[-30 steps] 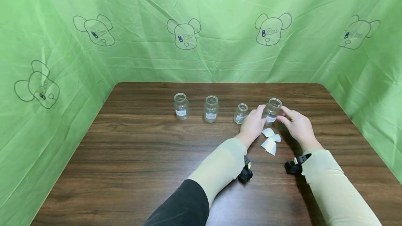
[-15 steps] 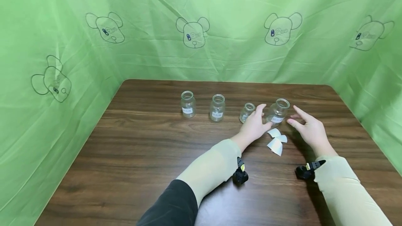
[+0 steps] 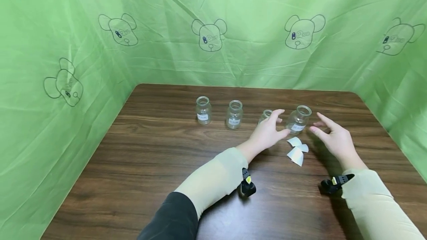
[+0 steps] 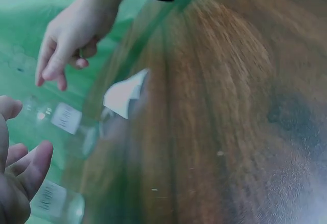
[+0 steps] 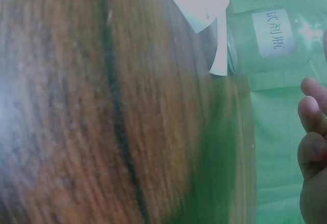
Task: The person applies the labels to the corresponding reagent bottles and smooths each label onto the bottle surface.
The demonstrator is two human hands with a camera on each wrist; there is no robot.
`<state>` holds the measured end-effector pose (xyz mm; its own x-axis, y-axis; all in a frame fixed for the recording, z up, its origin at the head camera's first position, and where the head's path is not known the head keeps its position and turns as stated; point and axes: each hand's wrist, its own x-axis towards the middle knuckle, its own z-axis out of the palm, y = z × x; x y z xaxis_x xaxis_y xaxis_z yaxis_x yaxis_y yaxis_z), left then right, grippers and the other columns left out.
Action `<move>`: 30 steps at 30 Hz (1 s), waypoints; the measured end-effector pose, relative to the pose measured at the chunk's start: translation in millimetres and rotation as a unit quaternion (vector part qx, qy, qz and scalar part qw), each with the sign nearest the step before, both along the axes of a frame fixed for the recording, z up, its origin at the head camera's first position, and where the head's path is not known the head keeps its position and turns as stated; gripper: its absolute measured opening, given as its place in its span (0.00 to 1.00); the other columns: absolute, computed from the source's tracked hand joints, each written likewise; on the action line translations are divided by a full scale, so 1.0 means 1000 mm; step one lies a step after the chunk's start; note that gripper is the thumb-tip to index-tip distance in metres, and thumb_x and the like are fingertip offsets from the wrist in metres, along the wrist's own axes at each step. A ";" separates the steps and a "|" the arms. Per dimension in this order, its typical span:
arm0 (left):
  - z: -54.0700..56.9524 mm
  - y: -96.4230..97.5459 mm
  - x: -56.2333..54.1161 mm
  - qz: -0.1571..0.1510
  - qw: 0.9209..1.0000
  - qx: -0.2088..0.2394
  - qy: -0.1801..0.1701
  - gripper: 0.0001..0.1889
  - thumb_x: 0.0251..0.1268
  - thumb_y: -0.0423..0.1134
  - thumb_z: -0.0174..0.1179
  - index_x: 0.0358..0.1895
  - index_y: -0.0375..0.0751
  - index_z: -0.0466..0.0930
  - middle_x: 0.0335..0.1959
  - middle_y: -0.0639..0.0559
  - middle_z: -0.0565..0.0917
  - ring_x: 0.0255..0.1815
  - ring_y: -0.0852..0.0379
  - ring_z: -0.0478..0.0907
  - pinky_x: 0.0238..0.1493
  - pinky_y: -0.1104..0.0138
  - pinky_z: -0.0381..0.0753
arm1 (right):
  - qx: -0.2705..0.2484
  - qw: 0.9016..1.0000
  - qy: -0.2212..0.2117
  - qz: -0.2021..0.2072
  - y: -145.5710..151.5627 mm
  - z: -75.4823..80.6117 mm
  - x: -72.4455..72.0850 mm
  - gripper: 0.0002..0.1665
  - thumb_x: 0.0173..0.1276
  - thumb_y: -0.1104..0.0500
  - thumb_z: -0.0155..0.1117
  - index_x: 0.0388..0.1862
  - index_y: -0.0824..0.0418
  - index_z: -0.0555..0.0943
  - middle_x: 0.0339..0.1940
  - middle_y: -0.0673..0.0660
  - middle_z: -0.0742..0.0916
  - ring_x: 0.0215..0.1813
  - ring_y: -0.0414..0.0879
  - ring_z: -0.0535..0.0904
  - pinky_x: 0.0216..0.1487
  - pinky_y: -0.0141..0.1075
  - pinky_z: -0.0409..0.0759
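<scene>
A clear glass bottle (image 3: 298,119) with a white label stands upright between the two hands. To its left is my left hand (image 3: 267,132), fingers spread and apart from the bottle, partly hiding a smaller glass bottle (image 3: 267,114). My right hand (image 3: 337,140) is just right of the labelled bottle, thumb and fingers parted with nothing between them. In the right wrist view the label (image 5: 274,32) carries handwritten characters, and the fingertips (image 5: 312,112) are off the glass. White curved paper pieces (image 3: 296,155) lie in front of the bottle.
Two more labelled glass bottles, one at the left (image 3: 203,110) and another (image 3: 234,114) beside it, stand in the same row. The brown wooden table (image 3: 150,166) ends at a green cloth backdrop (image 3: 253,69) behind and at the sides.
Both hands have let go of the right-hand bottle and drawn apart, left hand leftward, right hand rightward. The bottle stays standing. The head view has turned slightly left.
</scene>
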<state>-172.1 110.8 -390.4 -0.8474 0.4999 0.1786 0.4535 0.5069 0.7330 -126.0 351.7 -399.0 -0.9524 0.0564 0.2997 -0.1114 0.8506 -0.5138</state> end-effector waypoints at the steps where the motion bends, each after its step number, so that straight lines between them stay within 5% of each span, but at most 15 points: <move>1: 0.004 -0.002 0.001 -0.004 1.000 0.005 0.000 0.35 0.61 0.50 0.61 0.69 0.53 0.55 0.53 0.54 0.79 0.51 0.57 0.78 0.49 0.70 0.74 | -0.002 1.000 0.000 0.001 0.000 0.001 0.000 0.36 0.65 0.49 0.62 0.70 0.56 0.65 0.47 0.61 0.84 0.32 0.23 0.68 0.34 0.32 0.67; 8: 0.029 -0.020 0.003 -0.020 1.000 0.016 -0.005 0.35 0.61 0.49 0.61 0.69 0.54 0.55 0.54 0.54 0.78 0.46 0.60 0.79 0.44 0.71 0.75 | -0.018 1.000 0.006 0.000 -0.001 0.012 0.002 0.35 0.65 0.49 0.62 0.69 0.54 0.66 0.46 0.61 0.84 0.31 0.26 0.71 0.33 0.29 0.66; 17: 0.039 -0.061 -0.010 0.014 1.000 0.024 -0.004 0.35 0.60 0.48 0.63 0.68 0.52 0.57 0.52 0.52 0.80 0.37 0.61 0.81 0.39 0.71 0.76 | -0.035 0.999 0.007 -0.009 0.002 0.018 0.006 0.34 0.66 0.47 0.61 0.68 0.53 0.67 0.38 0.21 0.74 0.32 0.23 0.69 0.35 0.30 0.64; 20: 0.045 -0.077 -0.016 0.026 0.999 0.033 -0.006 0.35 0.60 0.47 0.63 0.69 0.51 0.56 0.53 0.50 0.79 0.29 0.65 0.78 0.34 0.72 0.76 | -0.032 0.999 0.000 -0.013 0.005 0.019 0.007 0.34 0.66 0.47 0.61 0.69 0.53 0.66 0.37 0.19 0.73 0.34 0.20 0.68 0.37 0.31 0.63; 30: 0.072 -0.128 -0.033 0.090 0.994 0.064 -0.003 0.34 0.60 0.49 0.61 0.69 0.55 0.56 0.56 0.53 0.78 0.33 0.61 0.79 0.37 0.67 0.77 | -0.043 0.999 -0.010 -0.028 0.012 0.023 0.012 0.35 0.66 0.46 0.60 0.70 0.52 0.65 0.37 0.18 0.71 0.34 0.22 0.68 0.34 0.29 0.64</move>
<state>-204.6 -16.9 -318.2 -0.9218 0.3143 0.2268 0.3606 0.4812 0.7990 -113.5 364.0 -375.9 -0.9525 0.1348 0.2732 -0.0539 0.8081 -0.5866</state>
